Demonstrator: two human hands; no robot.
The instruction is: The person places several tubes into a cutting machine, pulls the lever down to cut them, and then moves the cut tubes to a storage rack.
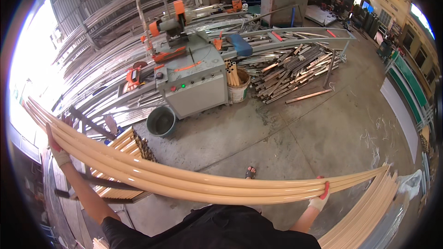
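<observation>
Across the front of my body runs a bundle of long, glossy tan tubes, side by side. My left hand, in a white and red work glove, is wrapped round the bundle near its left end. Toward the other end, my right hand, gloved the same way, grips the tubes from the near side with red fingers over the edge. The right ends of the tubes reach the top of a stack of similar tan tubes. Below the bundle at left, more short tan tubes lie in a dark metal rack.
Ahead stands a grey cutting machine with orange parts and a roller table. Nearby are a dark tub, a bucket holding tube pieces, and a pile of metal offcuts. Green-framed panels lean at right.
</observation>
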